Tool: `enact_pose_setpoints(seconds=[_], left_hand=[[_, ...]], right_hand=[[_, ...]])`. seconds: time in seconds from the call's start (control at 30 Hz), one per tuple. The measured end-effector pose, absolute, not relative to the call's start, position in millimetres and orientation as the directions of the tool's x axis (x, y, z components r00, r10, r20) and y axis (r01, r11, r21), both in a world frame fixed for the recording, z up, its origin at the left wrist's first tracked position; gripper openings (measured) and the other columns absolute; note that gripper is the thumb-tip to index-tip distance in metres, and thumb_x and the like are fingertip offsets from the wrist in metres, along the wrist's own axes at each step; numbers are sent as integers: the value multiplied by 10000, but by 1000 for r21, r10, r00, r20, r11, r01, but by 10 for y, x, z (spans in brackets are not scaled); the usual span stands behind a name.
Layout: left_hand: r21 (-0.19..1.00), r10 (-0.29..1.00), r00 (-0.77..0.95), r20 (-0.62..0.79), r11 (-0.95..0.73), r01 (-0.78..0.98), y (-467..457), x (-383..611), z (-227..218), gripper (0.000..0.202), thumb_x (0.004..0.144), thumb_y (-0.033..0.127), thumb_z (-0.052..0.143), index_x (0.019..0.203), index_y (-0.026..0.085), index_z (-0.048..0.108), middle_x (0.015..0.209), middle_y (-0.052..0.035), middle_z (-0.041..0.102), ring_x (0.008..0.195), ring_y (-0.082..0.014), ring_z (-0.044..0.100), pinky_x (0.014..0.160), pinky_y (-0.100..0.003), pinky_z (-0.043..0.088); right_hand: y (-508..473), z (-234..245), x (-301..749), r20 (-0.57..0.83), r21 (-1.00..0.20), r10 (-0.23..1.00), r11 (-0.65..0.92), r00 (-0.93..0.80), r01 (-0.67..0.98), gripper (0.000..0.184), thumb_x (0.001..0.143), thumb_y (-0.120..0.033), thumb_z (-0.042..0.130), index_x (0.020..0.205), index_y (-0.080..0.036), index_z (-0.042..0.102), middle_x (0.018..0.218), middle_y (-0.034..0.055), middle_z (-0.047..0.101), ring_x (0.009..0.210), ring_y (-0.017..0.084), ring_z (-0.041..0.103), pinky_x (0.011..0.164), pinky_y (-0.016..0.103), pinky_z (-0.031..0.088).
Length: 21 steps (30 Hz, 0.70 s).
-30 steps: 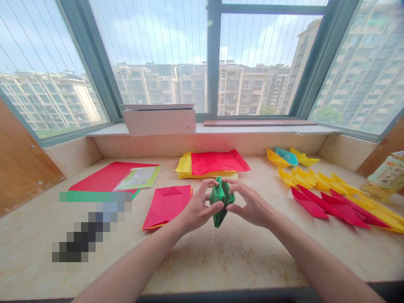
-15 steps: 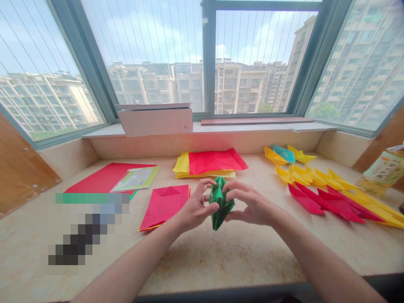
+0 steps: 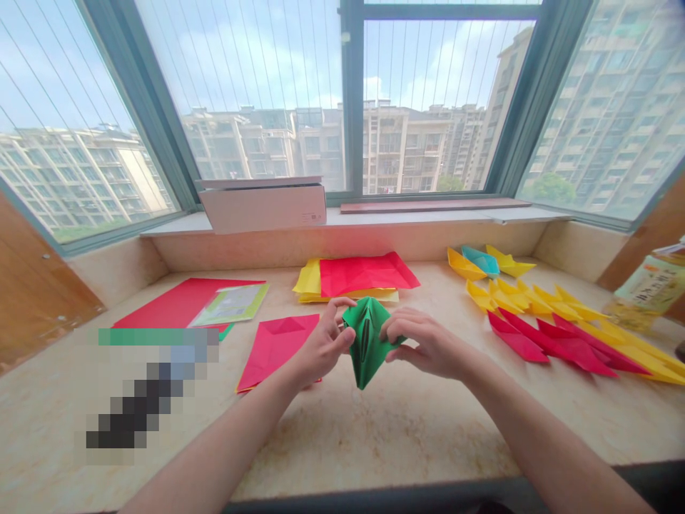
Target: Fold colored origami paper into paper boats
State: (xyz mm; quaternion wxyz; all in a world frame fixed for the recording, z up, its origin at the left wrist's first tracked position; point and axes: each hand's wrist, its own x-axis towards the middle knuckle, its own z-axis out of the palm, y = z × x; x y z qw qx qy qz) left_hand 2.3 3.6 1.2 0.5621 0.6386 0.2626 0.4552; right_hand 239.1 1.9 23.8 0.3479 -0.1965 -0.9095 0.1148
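A folded piece of green paper is held up over the counter between my two hands, its long axis upright and a narrow slit showing down its middle. My left hand pinches its left side, thumb in front and fingers behind. On the other side, my right hand grips the right flap between thumb and curled fingers. Just left of my left hand lies a small stack of pink-red paper sheets with yellow edges beneath.
Behind my hands lie red paper and yellow paper. To the right are rows of yellow paper boats, red paper boats, a blue boat and a bottle. A white box stands on the sill.
The green paper has opened wider, its right flap drawn out to the right and its middle slit now facing me. My hands have spread slightly apart while keeping hold of it.
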Motion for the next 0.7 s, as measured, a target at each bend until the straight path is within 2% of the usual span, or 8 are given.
enact_pose_setpoints(seconds=[0.07, 0.17, 0.37, 0.5, 0.6, 0.7], left_hand=[[963, 850, 457, 262, -199, -182, 40, 6, 9, 574, 834, 585, 635, 1246, 257, 404, 777, 33, 549, 606, -106, 529, 590, -218, 448], [962, 845, 471, 252, -168, -214, 45, -15, 11, 577, 838, 570, 641, 1276, 274, 410, 783, 27, 557, 631, -114, 551, 630, -237, 472], [947, 842, 488, 229, -77, -313, 48, -30, 21, 570, 838, 495, 680, 1318, 315, 430, 856, 16, 589, 685, -115, 564, 678, -239, 470], [912, 843, 491, 219, 2, -410, 38, -34, 24, 494, 880, 359, 624, 1334, 316, 434, 999, -14, 630, 800, -151, 618, 774, -292, 493], [895, 845, 481, 234, 6, -446, 28, -34, 35, 512, 859, 258, 598, 1342, 302, 435, 1111, -38, 639, 917, -188, 633, 822, -314, 491], [888, 854, 460, 242, -3, -461, 22, -23, 53, 541, 841, 187, 571, 1351, 298, 429, 1132, -40, 646, 952, -191, 635, 827, -309, 487]], right_hand=[[31, 219, 2398, 605, -359, 433, 897, -668, 258, 119, 905, -319, 659, 944, -230, 590, 926, 54, 669, 875, 196, 628, 810, 355, 523], [47, 176, 2399, 653, -403, 459, 884, -603, 237, 227, 872, -317, 701, 1043, -230, 579, 1028, 76, 653, 935, 202, 622, 822, 352, 530], [74, 115, 2421, 668, -432, 490, 868, -560, 244, 281, 852, -322, 717, 1072, -242, 562, 1135, 92, 632, 1028, 218, 622, 845, 355, 551], [104, 90, 2460, 642, -418, 505, 861, -577, 289, 257, 838, -364, 722, 1020, -242, 588, 1244, 110, 598, 1096, 252, 623, 831, 365, 571], [118, 83, 2461, 656, -405, 522, 853, -545, 329, 203, 866, -398, 681, 945, -229, 601, 1301, 127, 572, 1150, 282, 611, 912, 417, 545], [117, 88, 2432, 669, -405, 564, 823, -483, 400, 128, 933, -351, 589, 924, -225, 607, 1339, 129, 558, 1205, 283, 583, 964, 436, 511]])
